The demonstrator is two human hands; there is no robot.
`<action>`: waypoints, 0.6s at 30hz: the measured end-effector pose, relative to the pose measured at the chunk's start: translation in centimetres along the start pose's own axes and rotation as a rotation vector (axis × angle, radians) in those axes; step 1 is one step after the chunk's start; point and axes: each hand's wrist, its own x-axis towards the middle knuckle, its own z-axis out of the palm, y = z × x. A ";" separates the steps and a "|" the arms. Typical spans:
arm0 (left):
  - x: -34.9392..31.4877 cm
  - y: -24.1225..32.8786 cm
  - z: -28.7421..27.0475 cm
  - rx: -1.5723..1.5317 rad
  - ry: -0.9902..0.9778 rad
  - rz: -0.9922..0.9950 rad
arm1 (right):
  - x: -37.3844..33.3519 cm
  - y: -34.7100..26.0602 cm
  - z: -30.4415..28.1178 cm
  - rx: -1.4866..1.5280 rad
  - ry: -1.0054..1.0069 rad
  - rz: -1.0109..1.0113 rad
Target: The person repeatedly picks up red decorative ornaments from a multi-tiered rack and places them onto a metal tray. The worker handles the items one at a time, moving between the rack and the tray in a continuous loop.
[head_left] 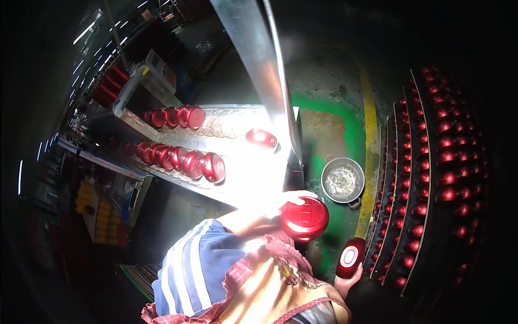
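My left hand [295, 197] is closed on the upper rim of a glossy red round metal piece [305, 220], which has ring marks on its face. Lower right, my right hand [352, 279] grips another red metal piece [342, 267] from below. That one is tilted and shows a pale oval ring. Just beyond my left hand, a single red piece [261, 138] lies on the brightly lit conveyor [237, 121]. Strong glare washes out part of my left forearm and the conveyor's near end.
Two rows of red pieces [211, 167] stand along the conveyor at left. A metal post [253, 48] rises beside its end. On the green floor sits a round metal basin [343, 181]. Racks [415, 216] filled with red pieces line the right side, past a yellow floor stripe [368, 113].
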 end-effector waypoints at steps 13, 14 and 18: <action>-22.3 21.5 -22.3 0.561 0.689 0.773 | 1.5 9.8 24.0 -0.354 -0.201 0.183; -22.4 22.9 -25.6 0.597 0.793 0.840 | 2.4 11.8 27.1 -0.373 -0.234 0.177; -18.1 28.0 -39.8 1.049 1.280 0.970 | 7.5 21.0 40.3 -0.584 -0.317 0.118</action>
